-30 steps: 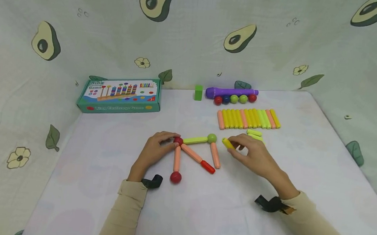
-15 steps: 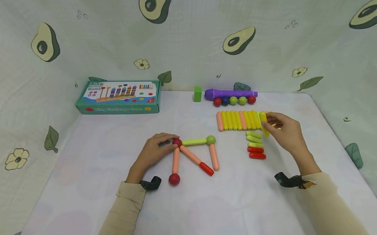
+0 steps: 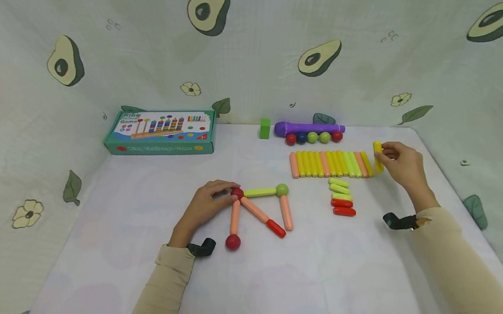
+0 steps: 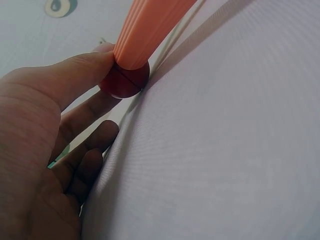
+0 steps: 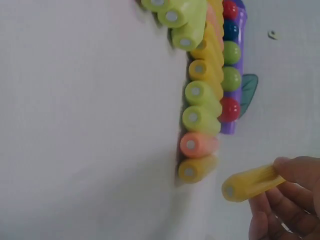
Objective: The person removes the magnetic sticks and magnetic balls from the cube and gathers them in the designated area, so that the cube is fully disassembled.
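Note:
My left hand (image 3: 205,204) pinches a dark red ball (image 3: 237,193) between thumb and fingers. From that ball run a light green stick (image 3: 260,193) to a green ball (image 3: 282,190), an orange stick (image 3: 235,217) to a second red ball (image 3: 233,242), and another orange stick (image 3: 254,210) ending in a red stick (image 3: 276,228). Below the green ball lies one more orange stick (image 3: 286,213). My right hand (image 3: 404,167) holds a yellow stick (image 5: 252,183) by one end, just right of a row of sticks (image 3: 332,164). The stick's end shows a grey disc in the right wrist view.
Short green sticks (image 3: 338,189) and red sticks (image 3: 343,211) lie in front of the row. Behind it are a purple rod (image 3: 310,128) and several balls (image 3: 312,137). A green block (image 3: 265,128) and a game box (image 3: 160,133) stand at the back.
My right hand has carried the yellow stick from beside the green ball, back and right, to the right end of the row. My left hand stays at the red ball.

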Demonstrator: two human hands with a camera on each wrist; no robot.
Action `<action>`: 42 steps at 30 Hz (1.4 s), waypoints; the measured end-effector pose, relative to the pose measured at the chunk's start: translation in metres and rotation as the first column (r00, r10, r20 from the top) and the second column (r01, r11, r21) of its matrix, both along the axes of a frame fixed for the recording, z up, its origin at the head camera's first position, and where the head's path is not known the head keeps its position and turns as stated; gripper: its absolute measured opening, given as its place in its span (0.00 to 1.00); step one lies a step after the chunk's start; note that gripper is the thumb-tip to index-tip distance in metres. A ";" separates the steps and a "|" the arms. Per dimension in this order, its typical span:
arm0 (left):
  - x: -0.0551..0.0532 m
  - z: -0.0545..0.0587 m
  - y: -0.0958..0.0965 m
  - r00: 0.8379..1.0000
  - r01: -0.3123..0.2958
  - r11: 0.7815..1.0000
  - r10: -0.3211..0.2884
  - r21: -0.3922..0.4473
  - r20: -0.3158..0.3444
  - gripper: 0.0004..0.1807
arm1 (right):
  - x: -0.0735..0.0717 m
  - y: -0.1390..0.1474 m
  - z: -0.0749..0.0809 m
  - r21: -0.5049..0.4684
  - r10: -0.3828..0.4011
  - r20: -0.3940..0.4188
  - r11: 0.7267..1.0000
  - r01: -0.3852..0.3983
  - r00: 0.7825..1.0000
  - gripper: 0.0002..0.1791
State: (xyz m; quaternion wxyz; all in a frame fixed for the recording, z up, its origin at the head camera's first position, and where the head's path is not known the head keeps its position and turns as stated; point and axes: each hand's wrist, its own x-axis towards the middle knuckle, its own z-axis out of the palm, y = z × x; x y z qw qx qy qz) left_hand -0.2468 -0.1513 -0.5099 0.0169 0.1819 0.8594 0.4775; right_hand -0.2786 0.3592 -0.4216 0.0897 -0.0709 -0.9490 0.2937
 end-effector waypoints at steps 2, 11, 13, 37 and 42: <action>0.000 -0.001 0.001 1.000 0.003 1.000 -0.003 0.003 0.001 0.17 | -0.004 0.006 -0.004 -0.004 -0.011 0.023 1.000 0.011 1.000 0.28; 0.000 -0.002 0.001 1.000 -0.007 1.000 0.007 -0.010 -0.008 0.18 | -0.024 0.017 -0.024 -0.006 -0.026 0.055 1.000 0.026 0.998 0.27; 0.000 -0.002 0.002 1.000 -0.007 1.000 0.007 -0.012 -0.008 0.18 | -0.025 0.018 -0.027 -0.009 -0.029 0.072 1.000 0.029 0.997 0.26; -0.004 -0.003 0.001 1.000 0.008 1.000 -0.009 -0.019 -0.030 0.17 | 0.010 -0.042 -0.020 0.108 0.138 -0.060 0.985 -0.131 0.989 0.16; -0.004 -0.003 0.001 1.000 0.006 1.000 -0.006 -0.013 -0.017 0.16 | 0.033 -0.094 -0.015 0.113 0.295 -0.130 0.953 -0.281 0.947 0.12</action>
